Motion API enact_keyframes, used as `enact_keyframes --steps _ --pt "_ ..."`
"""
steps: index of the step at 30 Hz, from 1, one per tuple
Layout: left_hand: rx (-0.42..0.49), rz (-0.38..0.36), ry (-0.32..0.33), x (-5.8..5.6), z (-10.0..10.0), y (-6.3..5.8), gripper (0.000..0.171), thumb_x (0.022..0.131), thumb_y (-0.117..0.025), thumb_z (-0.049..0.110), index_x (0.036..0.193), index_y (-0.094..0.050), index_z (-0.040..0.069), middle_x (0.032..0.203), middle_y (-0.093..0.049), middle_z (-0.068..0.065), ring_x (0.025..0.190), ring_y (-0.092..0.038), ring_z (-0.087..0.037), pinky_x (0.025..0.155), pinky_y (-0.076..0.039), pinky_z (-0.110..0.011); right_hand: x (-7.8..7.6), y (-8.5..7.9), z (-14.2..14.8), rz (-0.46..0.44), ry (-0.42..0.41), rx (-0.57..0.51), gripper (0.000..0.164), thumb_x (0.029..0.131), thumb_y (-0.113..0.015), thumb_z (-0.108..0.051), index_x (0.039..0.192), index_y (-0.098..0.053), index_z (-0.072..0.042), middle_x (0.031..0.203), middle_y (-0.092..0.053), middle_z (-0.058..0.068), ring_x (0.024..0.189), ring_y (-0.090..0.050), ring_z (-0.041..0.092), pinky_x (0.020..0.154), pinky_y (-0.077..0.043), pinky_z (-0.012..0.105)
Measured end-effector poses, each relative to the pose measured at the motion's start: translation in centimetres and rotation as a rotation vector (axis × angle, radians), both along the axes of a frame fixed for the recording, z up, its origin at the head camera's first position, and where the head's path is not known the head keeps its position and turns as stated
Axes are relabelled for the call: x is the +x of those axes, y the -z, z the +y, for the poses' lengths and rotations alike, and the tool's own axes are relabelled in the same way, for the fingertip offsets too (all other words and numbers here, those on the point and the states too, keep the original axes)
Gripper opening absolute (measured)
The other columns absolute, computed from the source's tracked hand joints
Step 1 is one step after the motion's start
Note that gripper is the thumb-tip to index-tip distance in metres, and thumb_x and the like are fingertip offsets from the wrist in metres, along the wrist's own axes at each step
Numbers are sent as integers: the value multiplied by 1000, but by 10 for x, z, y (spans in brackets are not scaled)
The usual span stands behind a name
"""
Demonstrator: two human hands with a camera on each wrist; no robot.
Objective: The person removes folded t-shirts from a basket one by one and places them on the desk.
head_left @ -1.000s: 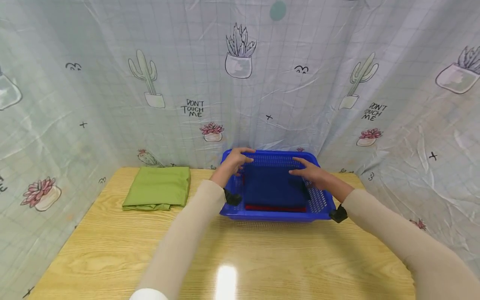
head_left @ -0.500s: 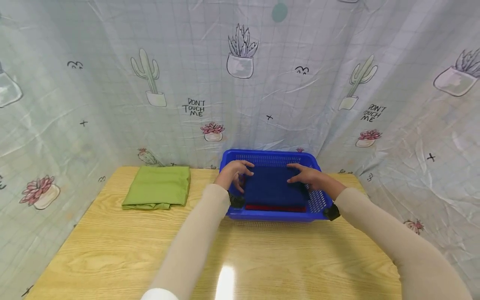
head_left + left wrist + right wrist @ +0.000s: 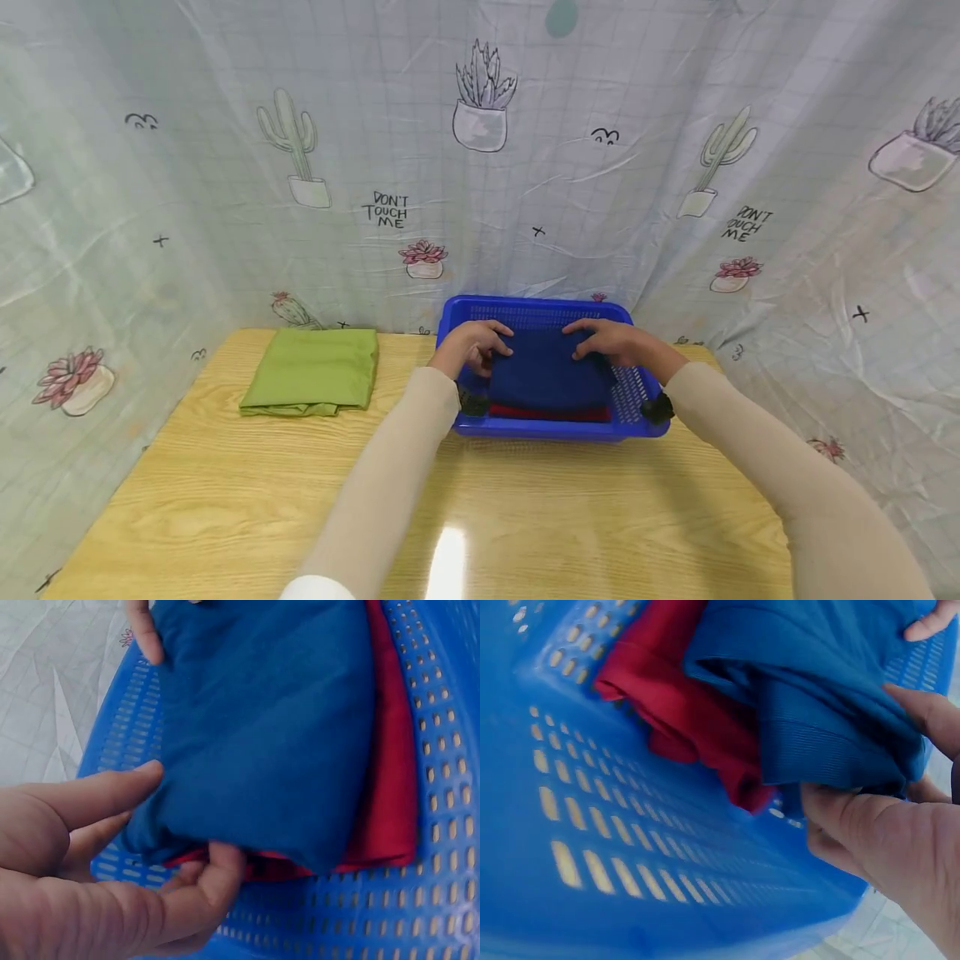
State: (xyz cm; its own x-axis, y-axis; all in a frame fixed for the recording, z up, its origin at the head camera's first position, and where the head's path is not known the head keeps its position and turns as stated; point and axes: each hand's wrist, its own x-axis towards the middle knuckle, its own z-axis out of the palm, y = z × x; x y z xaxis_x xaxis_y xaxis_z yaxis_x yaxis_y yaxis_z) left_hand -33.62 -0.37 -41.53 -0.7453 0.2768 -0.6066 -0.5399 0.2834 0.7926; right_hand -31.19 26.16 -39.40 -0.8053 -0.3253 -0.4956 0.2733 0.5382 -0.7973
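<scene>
A folded dark blue garment (image 3: 551, 379) lies on a folded red one (image 3: 394, 787) inside the blue plastic basket (image 3: 540, 429). My left hand (image 3: 474, 346) grips the blue garment's left edge. In the left wrist view, one finger lies along its side and others tuck under the hem, between blue and red. At the opposite edge, my right hand (image 3: 611, 342) pinches the same garment. The right wrist view shows its ribbed hem (image 3: 810, 742) folded up between thumb and fingers. Part of each hand is hidden behind the cloth.
A folded green cloth (image 3: 311, 371) lies on the wooden table (image 3: 300, 492), left of the basket. Behind the table hangs a cactus-print curtain (image 3: 337, 150), close to the basket's back rim. The perforated basket walls rise around the garments.
Both hands have come down from above the basket and closed in on the blue garment's sides, taking hold of it. The green cloth and the basket stay in place.
</scene>
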Motion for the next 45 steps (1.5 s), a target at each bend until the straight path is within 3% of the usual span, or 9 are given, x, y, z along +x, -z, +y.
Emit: enact_keyframes --steps 5,11,14,19,24,28,33,40,45 --pt "8 11 -41 2 -2 -6 50 91 -68 -10 137 -59 9 124 -52 -21 97 -50 -29 94 -54 -47 0 -3 -7 26 69 -12 71 94 -60 3 156 -27 5 161 -17 30 141 -31 41 117 -30 54" --pt "-15 64 32 2 0 -11 40 95 -67 -3 134 -62 4 114 -51 -12 86 -45 -21 72 -53 -32 3 -7 -12 -24 158 46 76 96 -61 2 160 -18 6 165 -10 30 151 -19 43 120 -26 52" --pt "-15 89 101 1 5 -10 34 98 -64 -1 131 -65 3 126 -55 -12 88 -45 -18 69 -49 -29 3 -11 -11 -75 134 59 74 99 -58 3 161 -18 2 166 -4 28 153 -12 43 120 -25 52" --pt "-10 70 123 -2 8 -6 32 99 -63 -1 131 -68 2 151 -48 -13 83 -42 -15 65 -43 -27 3 -16 -14 -106 17 61 63 101 -52 3 160 -31 -6 167 -10 26 149 -25 43 118 -29 54" --pt "-80 100 163 -7 10 -2 33 101 -60 1 130 -72 11 153 -48 -9 59 -21 -13 51 -27 -25 0 -15 -13 -77 -24 62 51 102 -51 -2 153 -45 -4 163 -23 25 141 -40 42 115 -36 53" --pt "-138 125 176 -11 9 1 33 102 -59 6 129 -73 16 155 -48 -5 56 -22 -10 46 -22 -24 -1 -11 -11 -37 -11 15 48 102 -57 -4 149 -48 -2 157 -33 25 135 -46 40 112 -39 53" --pt "-85 99 127 -6 -5 4 38 100 -61 2 135 -69 16 148 -53 -9 52 -14 -11 44 -21 -24 4 -3 -11 29 3 -55 49 99 -63 -3 147 -51 0 153 -38 25 124 -56 36 104 -48 51" --pt "80 154 30 2 -22 -15 44 93 -68 -6 132 -71 15 124 -54 -7 54 -31 -10 52 -30 -23 9 -10 -2 115 48 -182 55 98 -64 3 151 -49 -3 157 -32 22 112 -64 30 89 -58 43" --pt "148 211 6 4 -28 -28 50 93 -70 -5 138 -67 18 140 -56 -9 80 -58 -16 65 -47 -27 13 -23 5 192 29 -192 58 97 -65 1 152 -48 -7 168 -2 13 110 -61 25 83 -57 34"
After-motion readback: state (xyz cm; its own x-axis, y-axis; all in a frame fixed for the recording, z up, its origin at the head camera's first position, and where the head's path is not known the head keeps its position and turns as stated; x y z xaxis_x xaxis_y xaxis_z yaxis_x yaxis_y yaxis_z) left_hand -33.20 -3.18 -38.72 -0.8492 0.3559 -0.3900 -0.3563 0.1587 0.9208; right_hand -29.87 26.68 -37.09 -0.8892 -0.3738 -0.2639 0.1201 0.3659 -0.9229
